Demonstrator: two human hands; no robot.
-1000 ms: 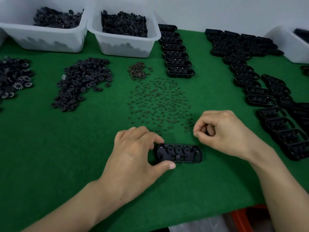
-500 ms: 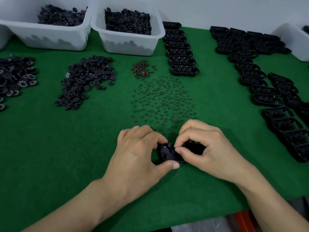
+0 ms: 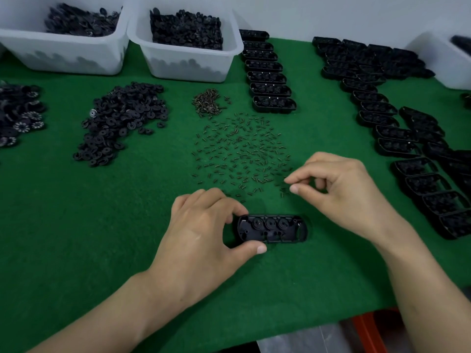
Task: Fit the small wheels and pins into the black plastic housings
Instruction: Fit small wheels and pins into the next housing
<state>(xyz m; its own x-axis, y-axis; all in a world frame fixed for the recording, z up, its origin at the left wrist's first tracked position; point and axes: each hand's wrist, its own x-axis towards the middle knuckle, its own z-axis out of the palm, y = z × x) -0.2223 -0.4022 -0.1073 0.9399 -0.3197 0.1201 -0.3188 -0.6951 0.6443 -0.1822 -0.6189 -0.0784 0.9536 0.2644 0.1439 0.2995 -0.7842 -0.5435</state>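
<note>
Left hand is pinching the left end of a black housing between thumb and forefinger. That black housing is lying flat on the green mat near the front edge, open side up, showing three round shapes in a row inside. Right hand is hovering just beyond it over the near edge of the scattered pins, thumb and forefinger tips drawn close; whether a pin is sitting between them I cannot tell. Loose wheels are lying heaped at the left, and more housings are lying in a row behind the pins.
</note>
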